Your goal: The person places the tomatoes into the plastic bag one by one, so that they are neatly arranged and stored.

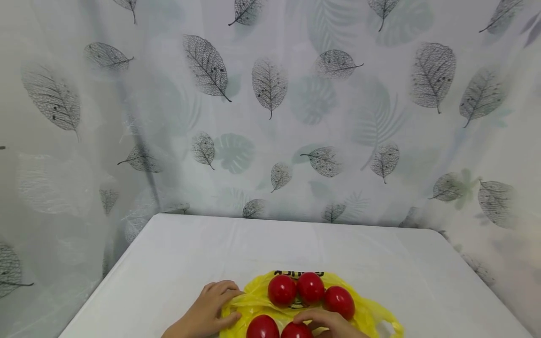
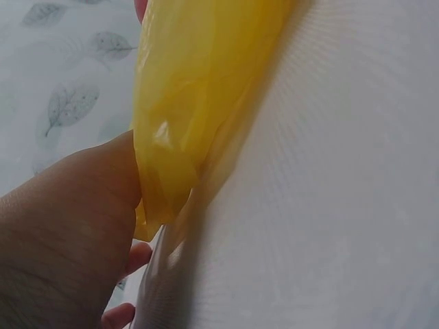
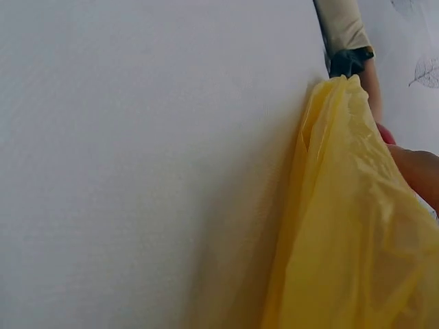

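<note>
A yellow plastic bag [image 1: 236, 307] with dark lettering lies on the white table, with several shiny red balls on it. Three of them, among them one ball [image 1: 310, 288], sit in a row at the far side. Nearer the front are a ball [image 1: 262, 327] and another red ball [image 1: 296, 331]. My left hand [image 1: 213, 307] holds the bag's left edge between thumb and fingers; in the left wrist view, yellow plastic [image 2: 206, 89] hides part of that grip. My right hand [image 1: 331, 324] curls its fingers over the front right ball, its lower part cut off by the frame.
The white table [image 1: 190, 249] reaches back to a hanging curtain [image 1: 270, 141] printed with leaves. A handle loop of the bag [image 1: 397, 326] spreads out to the right. In the right wrist view, a sleeve [image 3: 343, 27] and a dark wrist band [image 3: 348, 62] show past the bag.
</note>
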`<state>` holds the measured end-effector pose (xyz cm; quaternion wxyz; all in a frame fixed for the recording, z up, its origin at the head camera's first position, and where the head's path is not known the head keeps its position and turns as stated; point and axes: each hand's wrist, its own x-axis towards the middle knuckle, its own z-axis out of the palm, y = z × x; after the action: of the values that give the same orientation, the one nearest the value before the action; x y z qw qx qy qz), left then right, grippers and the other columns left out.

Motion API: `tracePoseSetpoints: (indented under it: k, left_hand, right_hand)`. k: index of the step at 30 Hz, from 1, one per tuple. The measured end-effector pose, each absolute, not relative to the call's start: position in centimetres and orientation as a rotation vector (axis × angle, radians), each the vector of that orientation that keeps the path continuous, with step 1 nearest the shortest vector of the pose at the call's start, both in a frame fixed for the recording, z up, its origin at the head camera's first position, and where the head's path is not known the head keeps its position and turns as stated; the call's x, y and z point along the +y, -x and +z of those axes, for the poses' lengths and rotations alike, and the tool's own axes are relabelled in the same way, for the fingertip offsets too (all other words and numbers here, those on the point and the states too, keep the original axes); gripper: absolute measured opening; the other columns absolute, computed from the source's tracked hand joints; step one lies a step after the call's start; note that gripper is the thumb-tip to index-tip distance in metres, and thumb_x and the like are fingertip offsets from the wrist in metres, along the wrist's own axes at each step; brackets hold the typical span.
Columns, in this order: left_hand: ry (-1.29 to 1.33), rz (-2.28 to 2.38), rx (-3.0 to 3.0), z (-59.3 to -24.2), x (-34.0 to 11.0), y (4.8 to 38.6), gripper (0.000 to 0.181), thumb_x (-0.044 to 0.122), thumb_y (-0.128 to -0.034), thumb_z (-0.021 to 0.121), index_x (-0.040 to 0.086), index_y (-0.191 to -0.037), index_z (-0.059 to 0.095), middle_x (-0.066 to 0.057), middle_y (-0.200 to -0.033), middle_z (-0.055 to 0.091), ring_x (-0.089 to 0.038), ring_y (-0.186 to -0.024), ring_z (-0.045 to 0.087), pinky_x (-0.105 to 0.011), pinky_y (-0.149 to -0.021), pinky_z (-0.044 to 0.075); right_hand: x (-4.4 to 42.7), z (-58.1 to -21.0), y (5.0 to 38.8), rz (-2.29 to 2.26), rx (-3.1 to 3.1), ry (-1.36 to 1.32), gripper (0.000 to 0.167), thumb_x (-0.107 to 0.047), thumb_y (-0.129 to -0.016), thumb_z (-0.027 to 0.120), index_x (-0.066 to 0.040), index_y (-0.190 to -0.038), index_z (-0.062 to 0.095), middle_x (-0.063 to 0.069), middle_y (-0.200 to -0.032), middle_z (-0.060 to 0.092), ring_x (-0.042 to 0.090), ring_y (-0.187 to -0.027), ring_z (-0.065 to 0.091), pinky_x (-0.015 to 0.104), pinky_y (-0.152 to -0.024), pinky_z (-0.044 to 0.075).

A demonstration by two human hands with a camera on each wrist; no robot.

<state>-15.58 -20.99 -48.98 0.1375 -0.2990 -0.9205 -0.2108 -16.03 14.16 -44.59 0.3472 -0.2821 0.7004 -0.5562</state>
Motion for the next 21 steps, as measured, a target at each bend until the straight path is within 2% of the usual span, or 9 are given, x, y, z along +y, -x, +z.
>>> tracePoseSetpoints:
  k: [5, 13, 18, 21]
  left_hand:
    - [0.851, -0.586, -2.638, -49.32, -21.01, 15.6, 0.033, 0.049, -0.0931, 0.06, 0.024, -0.114, 0.068, 0.014, -0.117, 0.054, -0.01, -0.109, 0.052, -0.047, -0.09, 0.041]
    - [0.855, -0.611, -2.639, -49.41, -21.05, 15.69, 0.034, 0.049, -0.0925, 0.061, 0.024, -0.114, 0.068, 0.014, -0.117, 0.054, -0.009, -0.108, 0.052, -0.048, -0.089, 0.041]
    - [0.866, -0.618, -2.641, -49.56, -20.96, 15.8, 0.034, 0.048, -0.0933, 0.06, 0.022, -0.114, 0.068, 0.014, -0.116, 0.054, -0.009, -0.108, 0.052, -0.048, -0.089, 0.041]
    - [0.865, -0.617, -2.641, -49.59, -20.97, 15.84, 0.033, 0.047, -0.0935, 0.06, 0.022, -0.114, 0.068, 0.014, -0.116, 0.054, -0.007, -0.107, 0.052, -0.047, -0.089, 0.041]
  right_hand:
    - [14.07, -44.62, 15.99, -1.392, 1.854, 0.768, 0.047, -0.017, -0.09, 0.07, -0.006, -0.133, 0.054, 0.006, -0.13, 0.056, 0.016, -0.107, 0.058, 0.029, -0.088, 0.054]
    - [14.25, -44.9, 16.37, -1.324, 1.863, 0.787, 0.049, -0.023, -0.091, 0.069, -0.012, -0.135, 0.052, 0.001, -0.132, 0.055, 0.016, -0.112, 0.055, 0.029, -0.09, 0.053]
    - [14.28, -44.96, 16.35, -1.33, 1.872, 0.797, 0.048, -0.02, -0.09, 0.07, -0.013, -0.134, 0.052, 0.0, -0.131, 0.055, 0.012, -0.113, 0.053, 0.03, -0.091, 0.052]
    - [14.45, -45.23, 16.53, -1.306, 1.886, 0.832, 0.048, -0.024, -0.09, 0.07, -0.017, -0.134, 0.051, -0.004, -0.132, 0.055, 0.008, -0.113, 0.053, 0.027, -0.09, 0.052]
